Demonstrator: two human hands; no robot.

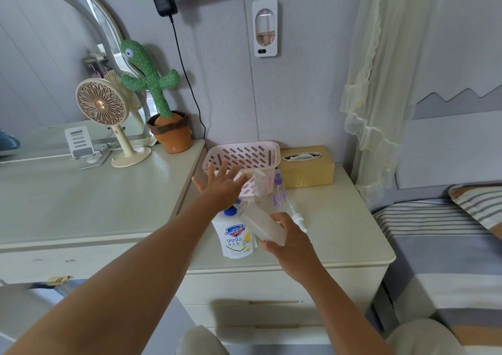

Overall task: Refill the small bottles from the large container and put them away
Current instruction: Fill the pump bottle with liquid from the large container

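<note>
Head view: both forearms extend forward over the cream nightstand (339, 235). Left hand (221, 185) is held palm down with all fingers spread and straight, gripping nothing, above the blue cap of the large soap bottle (237, 239) and in front of the pink basket (244, 157). Right hand (289, 239) is closed around the base of a frosted rectangular bottle (262, 223), which is tilted with its neck pointing up and left toward the large bottle's cap. Large soap bottle stands near the nightstand's front left edge. Purple spray bottle (279, 190) stands upright just beside the basket. Gold tissue box (307, 167) sits right of the basket, against the wall.
</note>
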